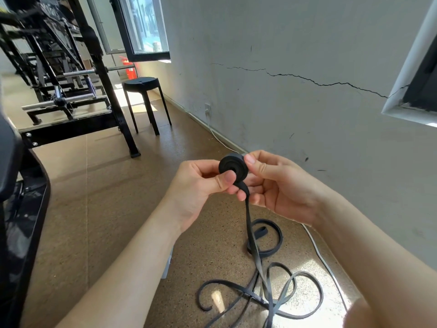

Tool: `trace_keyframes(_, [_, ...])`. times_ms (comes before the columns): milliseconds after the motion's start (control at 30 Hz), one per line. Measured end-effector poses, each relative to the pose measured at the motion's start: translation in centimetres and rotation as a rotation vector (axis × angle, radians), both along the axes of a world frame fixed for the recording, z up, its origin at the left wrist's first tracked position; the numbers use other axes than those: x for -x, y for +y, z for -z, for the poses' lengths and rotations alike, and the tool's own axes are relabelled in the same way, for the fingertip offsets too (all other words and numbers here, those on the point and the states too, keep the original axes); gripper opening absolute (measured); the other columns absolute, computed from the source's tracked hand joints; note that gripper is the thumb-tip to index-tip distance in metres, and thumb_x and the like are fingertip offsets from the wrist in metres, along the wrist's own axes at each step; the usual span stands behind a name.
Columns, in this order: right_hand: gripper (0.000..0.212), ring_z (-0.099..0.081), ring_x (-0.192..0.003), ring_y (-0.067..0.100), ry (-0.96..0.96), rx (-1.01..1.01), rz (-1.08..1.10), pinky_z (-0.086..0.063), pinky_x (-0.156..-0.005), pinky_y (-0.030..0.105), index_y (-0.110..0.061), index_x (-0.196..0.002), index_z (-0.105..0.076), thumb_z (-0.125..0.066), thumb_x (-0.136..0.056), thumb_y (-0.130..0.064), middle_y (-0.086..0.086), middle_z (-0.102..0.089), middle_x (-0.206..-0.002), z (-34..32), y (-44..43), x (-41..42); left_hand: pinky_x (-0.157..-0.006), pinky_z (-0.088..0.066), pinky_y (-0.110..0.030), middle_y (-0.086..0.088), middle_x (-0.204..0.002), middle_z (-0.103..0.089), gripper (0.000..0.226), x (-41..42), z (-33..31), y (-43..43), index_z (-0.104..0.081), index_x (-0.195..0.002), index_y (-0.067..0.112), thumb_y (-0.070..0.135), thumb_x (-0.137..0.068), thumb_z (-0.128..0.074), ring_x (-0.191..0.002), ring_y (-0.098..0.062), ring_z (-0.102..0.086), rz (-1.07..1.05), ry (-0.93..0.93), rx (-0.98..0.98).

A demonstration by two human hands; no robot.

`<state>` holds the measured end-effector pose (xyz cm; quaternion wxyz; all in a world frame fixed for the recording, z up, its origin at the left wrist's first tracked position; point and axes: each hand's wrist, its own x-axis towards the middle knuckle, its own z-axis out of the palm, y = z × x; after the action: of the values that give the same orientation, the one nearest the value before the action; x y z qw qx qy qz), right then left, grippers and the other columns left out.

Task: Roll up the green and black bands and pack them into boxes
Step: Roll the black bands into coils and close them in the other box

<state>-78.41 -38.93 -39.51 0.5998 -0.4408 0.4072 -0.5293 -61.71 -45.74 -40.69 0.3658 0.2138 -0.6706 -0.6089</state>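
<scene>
A black band is partly wound into a small tight roll [233,165] held up in front of me. My left hand [201,183] pinches the roll, its thumb pressed on the flat spiral face. My right hand [276,183] holds the roll's rim from the right, thumb on top. The unrolled tail [250,235] hangs straight down from the roll to the floor. There it lies in loose loops and tangles [283,294], with one wide curl [267,237] below my hands. No green band and no box shows clearly.
A black stool [144,91] stands by the wall ahead. Black gym equipment [71,79] fills the left side. A white cable [326,261] runs along the floor by the cracked grey wall [295,91]. A pale flat object's edge [168,263] peeks out under my left forearm.
</scene>
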Motion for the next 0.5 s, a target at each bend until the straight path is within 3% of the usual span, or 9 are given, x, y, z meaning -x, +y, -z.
trace_keyframes(67, [0.041,-0.064,-0.066,0.025,0.021,-0.017,-0.029,-0.048,-0.051,0.021,-0.015,-0.112,-0.046,-0.065,-0.082,-0.035,0.025,-0.069,-0.086,-0.2,0.0,0.1,-0.081,-0.053,-0.034,-0.012,-0.067,-0.067,0.019,-0.1,-0.2,-0.2,-0.073,-0.073,0.012,0.031,-0.070,-0.074,-0.072,-0.024,-0.065,-0.037,-0.045,0.098])
trace_keyframes(133, [0.044,-0.064,-0.067,0.024,0.066,-0.042,-0.047,-0.048,-0.051,0.022,-0.011,-0.114,-0.048,-0.063,-0.082,-0.038,0.025,-0.069,-0.088,-0.4,0.1,0.4,-0.076,-0.052,-0.026,-0.005,-0.072,-0.071,0.017,-0.4,-0.5,-0.4,-0.075,-0.080,0.014,0.029,-0.072,-0.073,-0.076,-0.015,-0.066,-0.064,-0.093,0.175])
trace_keyframes(300, [0.076,-0.062,-0.064,0.020,0.236,-0.068,-0.029,-0.045,-0.050,0.020,0.001,-0.131,-0.043,-0.063,-0.078,-0.050,0.019,-0.071,-0.083,-0.2,0.2,0.5,-0.063,-0.044,-0.014,0.013,-0.066,-0.069,0.009,-0.9,-1.0,-0.9,-0.074,-0.076,0.029,0.032,-0.069,-0.072,-0.065,-0.001,-0.059,-0.095,-0.281,0.348])
trace_keyframes(400, [0.061,-0.061,-0.064,0.020,0.228,-0.062,-0.018,-0.044,-0.052,0.021,-0.004,-0.123,-0.047,-0.064,-0.080,-0.044,0.019,-0.070,-0.082,0.0,0.2,0.2,-0.062,-0.043,-0.012,0.014,-0.065,-0.067,0.007,-1.0,-1.1,-1.1,-0.072,-0.076,0.030,0.032,-0.070,-0.072,-0.064,0.001,-0.058,-0.101,-0.361,0.401])
trace_keyframes(500, [0.045,-0.061,-0.063,0.022,0.138,-0.050,-0.012,-0.044,-0.051,0.021,-0.018,-0.115,-0.044,-0.064,-0.080,-0.036,0.021,-0.070,-0.081,-0.2,0.1,0.2,-0.072,-0.048,-0.021,0.006,-0.076,-0.071,0.011,-1.1,-0.8,-1.1,-0.074,-0.082,0.025,0.033,-0.075,-0.074,-0.077,-0.009,-0.062,-0.074,-0.300,0.326])
